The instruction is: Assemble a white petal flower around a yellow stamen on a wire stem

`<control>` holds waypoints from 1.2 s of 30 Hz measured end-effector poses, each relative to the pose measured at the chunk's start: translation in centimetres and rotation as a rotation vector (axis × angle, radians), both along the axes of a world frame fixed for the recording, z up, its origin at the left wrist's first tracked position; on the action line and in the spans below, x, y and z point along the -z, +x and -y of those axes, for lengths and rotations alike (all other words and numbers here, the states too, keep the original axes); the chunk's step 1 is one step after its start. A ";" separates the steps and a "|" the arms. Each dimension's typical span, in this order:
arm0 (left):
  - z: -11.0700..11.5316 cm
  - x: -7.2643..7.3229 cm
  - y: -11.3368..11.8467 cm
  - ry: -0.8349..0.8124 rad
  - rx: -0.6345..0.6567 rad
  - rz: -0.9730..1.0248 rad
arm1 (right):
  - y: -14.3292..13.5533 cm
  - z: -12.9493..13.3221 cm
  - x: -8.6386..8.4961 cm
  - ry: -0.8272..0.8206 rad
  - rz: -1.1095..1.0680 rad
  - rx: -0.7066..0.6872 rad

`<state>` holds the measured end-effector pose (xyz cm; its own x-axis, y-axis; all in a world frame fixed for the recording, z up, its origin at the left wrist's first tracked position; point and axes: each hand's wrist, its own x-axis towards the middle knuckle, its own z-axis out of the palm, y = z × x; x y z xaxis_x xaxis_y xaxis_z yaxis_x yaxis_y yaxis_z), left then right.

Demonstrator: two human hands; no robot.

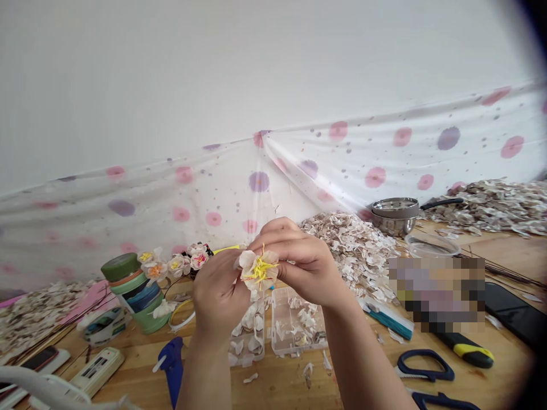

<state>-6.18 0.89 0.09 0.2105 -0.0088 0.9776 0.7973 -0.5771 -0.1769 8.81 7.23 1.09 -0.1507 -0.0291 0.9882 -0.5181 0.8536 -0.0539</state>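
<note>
A handmade flower (259, 270) with pale petals and yellow stamens is held up at the middle of the head view. My left hand (217, 287) is closed around it from the left, hiding any stem. My right hand (305, 265) comes in from the right, its thumb and fingers pinched at the flower's right and upper petals. Below the hands a clear compartment box (274, 343) holds loose pale petals. Similar flowers (177, 265) with yellow, orange and pink centres stand to the left of my left hand.
A green jar (145, 307), a tape roll (102, 327) and a blue glue gun (173, 364) are at left, near a power strip (96, 370). Petal heaps (346, 247) lie behind. Scissors (427, 364), a yellow-black handle (472, 350), a phone (515, 313) and metal bowls (395, 219) are at right.
</note>
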 end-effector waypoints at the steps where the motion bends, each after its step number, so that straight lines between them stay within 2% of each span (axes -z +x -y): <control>1: 0.0 0.0 0.1 0.008 -0.015 -0.001 | 0.0 0.0 0.0 -0.003 0.001 -0.006; 9: 0.0 0.5 0.2 -0.006 -0.173 0.030 | -0.2 0.3 0.3 -0.060 0.042 -0.032; 17: -0.1 0.6 0.2 -0.020 -0.215 0.068 | -0.3 0.4 0.3 -0.064 0.043 -0.057; 20: 0.1 0.7 0.1 -0.020 -0.228 0.097 | -0.1 0.5 0.2 -0.071 0.104 -0.070; 27: 0.4 0.9 -1.0 -0.029 -0.223 0.159 | 0.1 0.6 0.3 -0.120 0.165 -0.090; 32: -0.4 1.2 -2.1 0.069 -0.249 0.211 | 0.0 0.3 0.3 -0.290 0.093 0.020; 36: -0.5 1.4 -2.4 0.026 -0.288 0.189 | 0.2 0.1 0.4 -0.467 -0.027 0.075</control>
